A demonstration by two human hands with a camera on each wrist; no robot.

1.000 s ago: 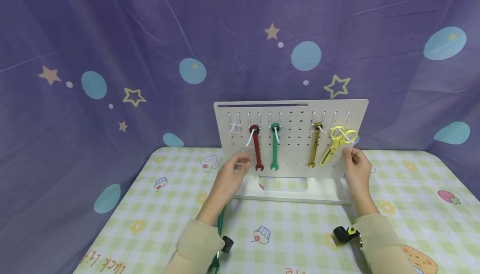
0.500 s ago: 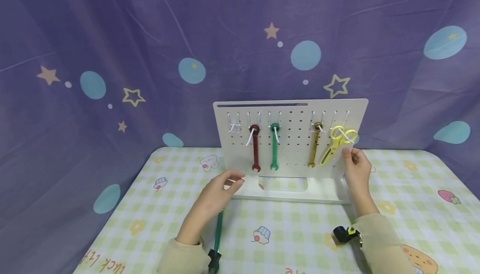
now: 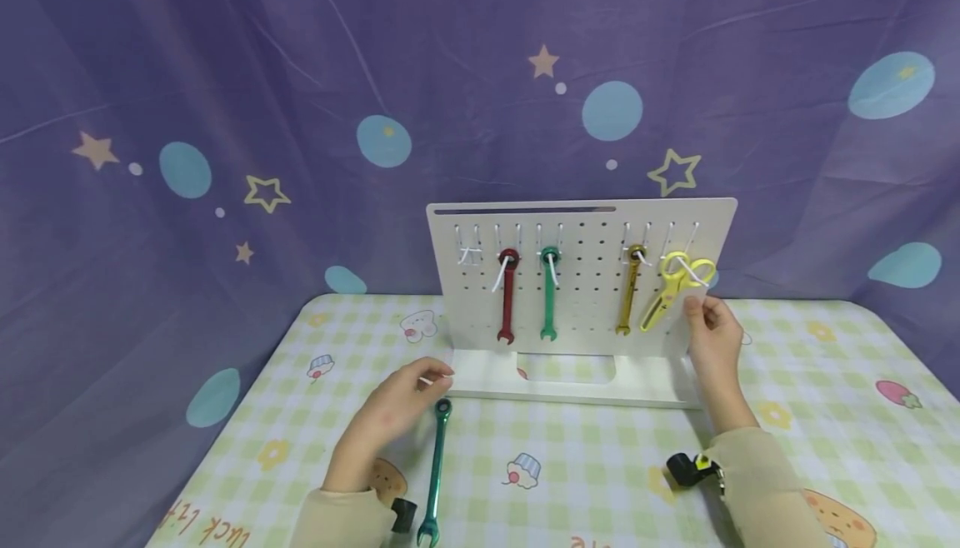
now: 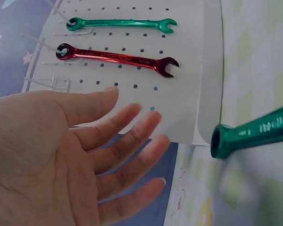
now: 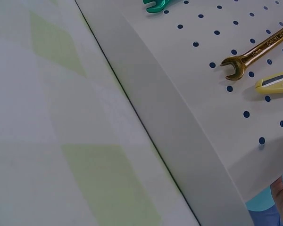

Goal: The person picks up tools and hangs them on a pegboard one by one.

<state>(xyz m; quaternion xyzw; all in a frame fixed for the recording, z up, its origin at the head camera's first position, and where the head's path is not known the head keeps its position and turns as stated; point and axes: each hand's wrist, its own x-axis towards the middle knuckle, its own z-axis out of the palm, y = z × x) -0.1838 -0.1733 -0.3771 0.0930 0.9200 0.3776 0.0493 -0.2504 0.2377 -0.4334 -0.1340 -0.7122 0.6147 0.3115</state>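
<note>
My left hand [image 3: 401, 402] hovers by the front left corner of a white pegboard [image 3: 592, 298], its fingers loosely spread with nothing in them. Just to its right, a large green wrench [image 3: 435, 473] lies on the table, ring end toward the board; the left wrist view shows that ring end [image 4: 220, 141] close by. On the pegboard's hooks hang a red wrench [image 3: 507, 298], a smaller green wrench [image 3: 549, 294], a gold wrench [image 3: 630, 290] and yellow scissors [image 3: 675, 286]. My right hand [image 3: 715, 348] grips the board's right edge, thumb in front; its other fingers are partly hidden.
An unused white hook [image 3: 470, 255] sits at the board's upper left. The board's base [image 3: 570, 398] rests on a green checked tablecloth [image 3: 600, 481]. Behind stands a purple curtain [image 3: 480, 48] with stars and blue ovals.
My left hand has moved down and left, away from the red wrench, which has swung from a slant to nearly straight. The large green wrench has come into fuller view. The right hand stays put.
</note>
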